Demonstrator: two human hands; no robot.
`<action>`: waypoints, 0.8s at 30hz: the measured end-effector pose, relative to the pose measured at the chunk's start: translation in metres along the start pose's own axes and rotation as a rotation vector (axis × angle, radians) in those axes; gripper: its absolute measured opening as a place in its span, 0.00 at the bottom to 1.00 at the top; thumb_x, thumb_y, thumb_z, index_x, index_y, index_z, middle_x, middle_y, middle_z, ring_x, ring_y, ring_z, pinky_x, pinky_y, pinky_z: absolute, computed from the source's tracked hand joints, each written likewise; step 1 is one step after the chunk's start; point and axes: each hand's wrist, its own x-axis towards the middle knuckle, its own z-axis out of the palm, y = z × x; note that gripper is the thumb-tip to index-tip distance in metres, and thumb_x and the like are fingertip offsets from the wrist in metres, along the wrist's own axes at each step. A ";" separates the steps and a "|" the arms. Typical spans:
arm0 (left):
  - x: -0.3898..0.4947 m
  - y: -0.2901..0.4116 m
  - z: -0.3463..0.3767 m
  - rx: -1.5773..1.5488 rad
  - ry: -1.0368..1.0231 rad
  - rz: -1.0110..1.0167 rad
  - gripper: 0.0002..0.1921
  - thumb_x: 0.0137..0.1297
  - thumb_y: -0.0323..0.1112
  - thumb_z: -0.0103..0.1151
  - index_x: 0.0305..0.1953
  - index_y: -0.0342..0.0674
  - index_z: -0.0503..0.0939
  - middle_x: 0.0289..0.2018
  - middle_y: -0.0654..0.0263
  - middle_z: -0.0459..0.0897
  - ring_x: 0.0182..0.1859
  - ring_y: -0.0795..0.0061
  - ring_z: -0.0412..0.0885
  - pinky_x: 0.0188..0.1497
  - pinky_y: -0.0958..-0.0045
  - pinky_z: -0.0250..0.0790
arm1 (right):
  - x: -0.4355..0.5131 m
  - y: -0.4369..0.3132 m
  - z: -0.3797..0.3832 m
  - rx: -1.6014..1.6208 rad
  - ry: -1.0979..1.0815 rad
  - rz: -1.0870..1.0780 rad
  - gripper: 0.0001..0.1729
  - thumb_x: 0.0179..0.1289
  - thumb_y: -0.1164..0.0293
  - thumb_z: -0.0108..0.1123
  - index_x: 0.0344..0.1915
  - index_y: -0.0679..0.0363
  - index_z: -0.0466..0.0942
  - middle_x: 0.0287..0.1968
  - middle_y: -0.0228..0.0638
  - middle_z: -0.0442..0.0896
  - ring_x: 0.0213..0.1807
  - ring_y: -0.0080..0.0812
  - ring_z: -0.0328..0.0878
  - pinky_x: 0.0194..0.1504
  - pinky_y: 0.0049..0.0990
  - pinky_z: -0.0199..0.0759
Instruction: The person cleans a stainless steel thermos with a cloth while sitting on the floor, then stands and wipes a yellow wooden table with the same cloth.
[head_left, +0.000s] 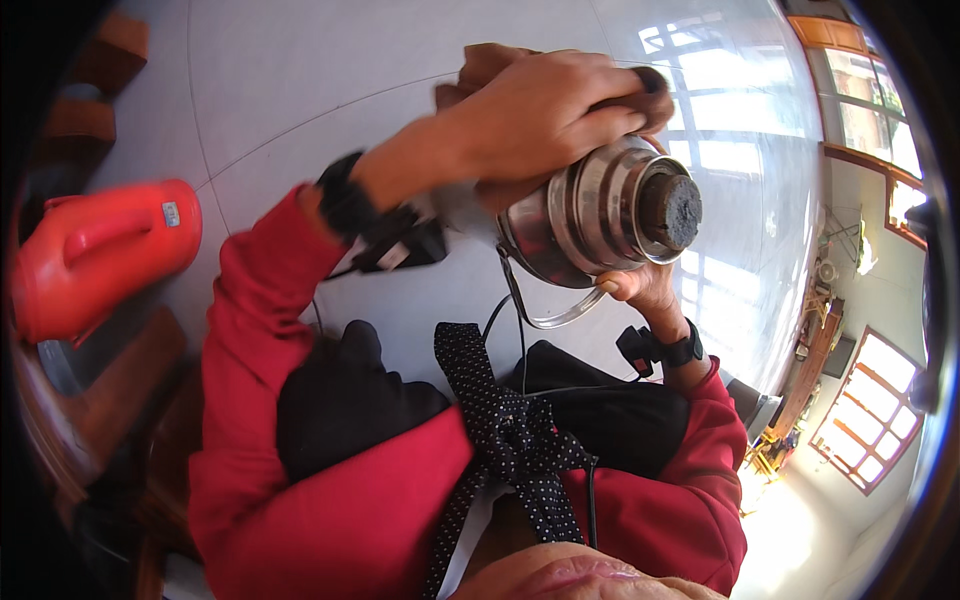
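Note:
A stainless steel vacuum flask (577, 217) is tilted over on its side in front of me, its mouth turned to the right. A dark, worn cork stopper (675, 212) sits in the neck. The flask's metal loop handle (559, 319) hangs on the side nearer my body. My left hand (551, 112) grips a brown cloth (491, 67) and presses it over the flask's upper side; the hand is slightly blurred. From the right, my right hand (645, 289) holds the flask near its shoulder, thumb showing and most fingers hidden behind the metal.
A red jug-like flask (112, 251) with a side handle stands at the left near brown wooden furniture (127, 375). Black devices are strapped at both wrists, with thin cables (521, 345) across my lap. Pale tiled floor (300, 67) lies beyond; windows (870, 409) are at the right.

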 end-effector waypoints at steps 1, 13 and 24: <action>-0.012 0.003 -0.002 0.001 0.047 0.056 0.12 0.70 0.34 0.53 0.49 0.32 0.77 0.41 0.52 0.78 0.44 0.53 0.77 0.51 0.60 0.68 | 0.002 -0.003 0.002 0.006 0.000 -0.016 0.82 0.26 0.39 0.86 0.75 0.67 0.49 0.68 0.44 0.64 0.69 0.37 0.65 0.71 0.38 0.60; -0.104 0.058 -0.063 -0.392 0.139 -0.375 0.15 0.78 0.31 0.43 0.60 0.34 0.72 0.52 0.65 0.79 0.55 0.75 0.75 0.60 0.73 0.66 | 0.021 0.008 -0.008 -0.049 -0.138 -0.333 0.73 0.37 0.34 0.79 0.74 0.65 0.55 0.75 0.49 0.56 0.77 0.45 0.56 0.74 0.46 0.53; 0.138 0.014 -0.025 -0.737 -0.516 -0.341 0.17 0.80 0.38 0.45 0.58 0.32 0.76 0.50 0.62 0.82 0.50 0.74 0.79 0.57 0.73 0.71 | 0.148 0.001 -0.055 0.607 -0.554 -0.245 0.45 0.66 0.38 0.58 0.72 0.56 0.62 0.67 0.42 0.73 0.70 0.41 0.68 0.68 0.49 0.63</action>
